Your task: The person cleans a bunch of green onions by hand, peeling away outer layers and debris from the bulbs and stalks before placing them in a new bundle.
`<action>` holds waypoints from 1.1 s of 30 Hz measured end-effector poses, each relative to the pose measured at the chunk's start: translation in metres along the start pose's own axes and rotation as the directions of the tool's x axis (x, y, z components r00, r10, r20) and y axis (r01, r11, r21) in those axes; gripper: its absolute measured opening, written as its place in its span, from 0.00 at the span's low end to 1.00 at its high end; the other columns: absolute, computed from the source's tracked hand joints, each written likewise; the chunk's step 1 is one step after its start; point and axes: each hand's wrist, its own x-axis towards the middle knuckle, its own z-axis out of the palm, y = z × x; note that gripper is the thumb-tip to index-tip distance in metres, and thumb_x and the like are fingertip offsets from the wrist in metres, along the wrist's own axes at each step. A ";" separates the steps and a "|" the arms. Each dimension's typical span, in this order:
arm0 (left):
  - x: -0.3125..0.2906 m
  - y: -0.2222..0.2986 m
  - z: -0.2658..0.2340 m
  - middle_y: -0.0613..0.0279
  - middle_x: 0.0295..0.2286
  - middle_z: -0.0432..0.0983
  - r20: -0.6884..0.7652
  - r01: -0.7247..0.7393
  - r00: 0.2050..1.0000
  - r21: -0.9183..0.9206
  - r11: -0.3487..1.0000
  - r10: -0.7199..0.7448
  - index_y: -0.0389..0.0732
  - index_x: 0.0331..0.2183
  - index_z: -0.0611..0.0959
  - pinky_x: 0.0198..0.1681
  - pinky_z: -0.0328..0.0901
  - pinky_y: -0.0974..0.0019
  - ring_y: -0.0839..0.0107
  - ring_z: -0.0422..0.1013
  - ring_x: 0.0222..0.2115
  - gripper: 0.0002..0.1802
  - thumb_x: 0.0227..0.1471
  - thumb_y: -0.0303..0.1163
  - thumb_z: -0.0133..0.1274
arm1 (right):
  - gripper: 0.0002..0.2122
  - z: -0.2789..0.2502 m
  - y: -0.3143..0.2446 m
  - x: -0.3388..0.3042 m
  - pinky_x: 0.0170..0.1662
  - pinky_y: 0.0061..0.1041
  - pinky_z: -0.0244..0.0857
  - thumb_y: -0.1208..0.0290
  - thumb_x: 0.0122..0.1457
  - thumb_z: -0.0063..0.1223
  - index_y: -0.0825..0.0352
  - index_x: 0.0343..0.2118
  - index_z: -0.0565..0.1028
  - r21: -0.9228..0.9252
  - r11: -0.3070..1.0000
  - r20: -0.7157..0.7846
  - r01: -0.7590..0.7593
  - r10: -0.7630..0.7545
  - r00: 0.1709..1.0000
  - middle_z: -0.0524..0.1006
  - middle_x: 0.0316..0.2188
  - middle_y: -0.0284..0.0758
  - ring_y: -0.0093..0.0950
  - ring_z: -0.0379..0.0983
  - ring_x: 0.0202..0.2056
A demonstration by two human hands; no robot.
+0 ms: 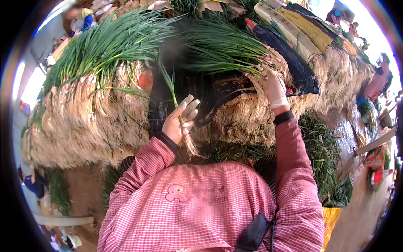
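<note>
My left hand (179,118), with pale coverings on its fingers, holds a green garlic plant (171,84) by its lower stem. The leaves point away from me and the stringy roots (191,147) hang below the hand. At the right, my gloved right hand (273,89) reaches to the root end of a pile of green garlic (226,46), its fingers closed on stems there; how many it grips is hidden. To the left lies a larger heap of green garlic (105,46), with long tan roots (79,126) draping toward me.
Between the heaps is black sheeting (161,98). A dark folded sack (289,59) and a yellow printed sack (312,27) lie at the far right. Cut green leaves (317,147) cover the floor beside my right arm. Other people (82,19) sit at the far edges.
</note>
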 end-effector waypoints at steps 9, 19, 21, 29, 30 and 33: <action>0.005 -0.051 0.008 0.66 0.42 0.75 -0.199 0.138 0.975 0.206 0.969 -0.096 0.44 0.51 0.72 0.28 0.69 0.68 0.72 0.73 0.40 0.20 0.59 0.40 0.51 | 0.13 0.059 -0.125 -0.143 0.35 0.36 0.70 0.65 0.56 0.56 0.61 0.43 0.72 0.536 0.799 0.087 0.272 -0.372 0.924 0.78 0.30 0.42 0.42 0.76 0.31; -0.038 -0.058 -0.034 0.58 0.31 0.78 -0.283 0.175 0.947 0.060 0.983 -0.152 0.35 0.41 0.76 0.30 0.73 0.66 0.66 0.76 0.30 0.11 0.62 0.32 0.45 | 0.23 0.114 -0.114 -0.122 0.50 0.26 0.66 0.65 0.61 0.53 0.70 0.57 0.66 0.838 0.379 0.531 -0.393 -0.400 0.747 0.76 0.46 0.39 0.29 0.73 0.45; -0.044 -0.059 -0.047 0.56 0.34 0.79 -0.250 0.284 0.928 -0.002 0.959 -0.276 0.35 0.42 0.76 0.32 0.73 0.65 0.66 0.76 0.33 0.12 0.62 0.32 0.44 | 0.27 0.124 -0.123 -0.126 0.49 0.24 0.65 0.65 0.61 0.55 0.71 0.60 0.61 0.789 0.178 0.568 -0.588 -0.576 0.588 0.74 0.47 0.33 0.24 0.70 0.45; -0.053 -0.071 -0.078 0.62 0.28 0.75 -0.393 0.355 0.850 -0.068 0.933 -0.352 0.42 0.40 0.75 0.23 0.64 0.74 0.73 0.67 0.21 0.11 0.64 0.37 0.40 | 0.12 0.135 -0.138 -0.169 0.33 0.24 0.68 0.63 0.65 0.48 0.68 0.38 0.76 0.729 0.679 0.303 0.086 -0.432 0.849 0.77 0.28 0.29 0.23 0.72 0.28; -0.056 -0.073 -0.083 0.63 0.27 0.74 -0.401 0.309 0.865 -0.047 0.950 -0.301 0.43 0.38 0.75 0.22 0.63 0.75 0.75 0.65 0.20 0.11 0.64 0.37 0.40 | 0.11 0.119 -0.141 -0.163 0.31 0.23 0.65 0.63 0.65 0.47 0.67 0.36 0.75 0.814 0.532 0.428 -0.235 -0.275 0.861 0.75 0.25 0.28 0.22 0.70 0.26; -0.059 -0.062 -0.073 0.63 0.27 0.73 -0.368 0.283 0.885 -0.061 0.957 -0.286 0.44 0.35 0.72 0.21 0.61 0.74 0.77 0.62 0.20 0.12 0.65 0.41 0.40 | 0.13 0.086 -0.124 -0.140 0.23 0.18 0.56 0.62 0.66 0.44 0.63 0.28 0.73 0.713 -0.096 0.661 -0.695 -0.237 0.711 0.70 0.18 0.25 0.18 0.62 0.19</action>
